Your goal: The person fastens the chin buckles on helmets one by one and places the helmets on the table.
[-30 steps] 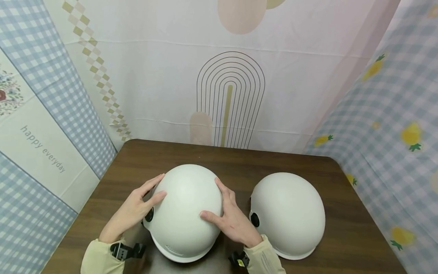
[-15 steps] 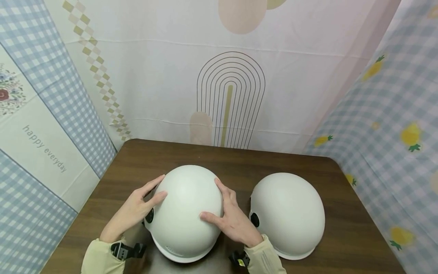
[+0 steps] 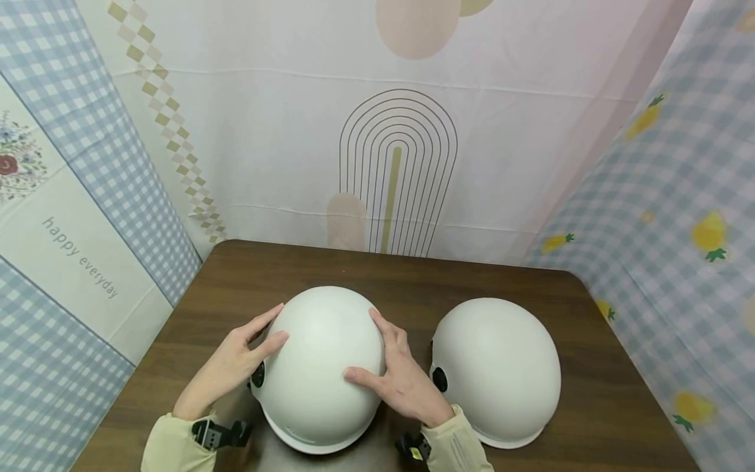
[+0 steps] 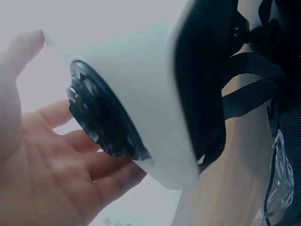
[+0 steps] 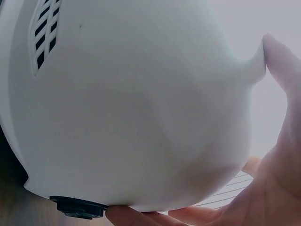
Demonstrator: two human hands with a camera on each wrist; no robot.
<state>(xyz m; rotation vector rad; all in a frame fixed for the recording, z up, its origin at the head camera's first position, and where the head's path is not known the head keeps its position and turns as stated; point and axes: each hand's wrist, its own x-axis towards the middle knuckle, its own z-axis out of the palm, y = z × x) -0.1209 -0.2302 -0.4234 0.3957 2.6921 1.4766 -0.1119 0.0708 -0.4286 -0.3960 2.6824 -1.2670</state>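
Between my two hands is a white helmet (image 3: 324,367), held at its sides on the wooden table's left half. My left hand (image 3: 232,360) grips the left side, its thumb on the dome. A black round fitting (image 4: 101,113) lies close to those fingers in the left wrist view, with dark straps (image 4: 251,101) hanging under the rim. My right hand (image 3: 404,377) holds the opposite side, thumb spread over the shell. In the right wrist view, slotted vents (image 5: 46,35) show near the rim. I cannot tell whether the helmet touches the table.
A second white helmet (image 3: 498,370) sits dome-up on the table, just right of my right forearm. Crinkled clear plastic (image 4: 282,181) shows by the straps. Brown wood tabletop (image 3: 265,262) extends behind both helmets to a printed cloth backdrop (image 3: 283,144).
The held helmet has shifted very slightly to the right and toward me. Both hands keep the same hold, and the other helmet stays where it was.
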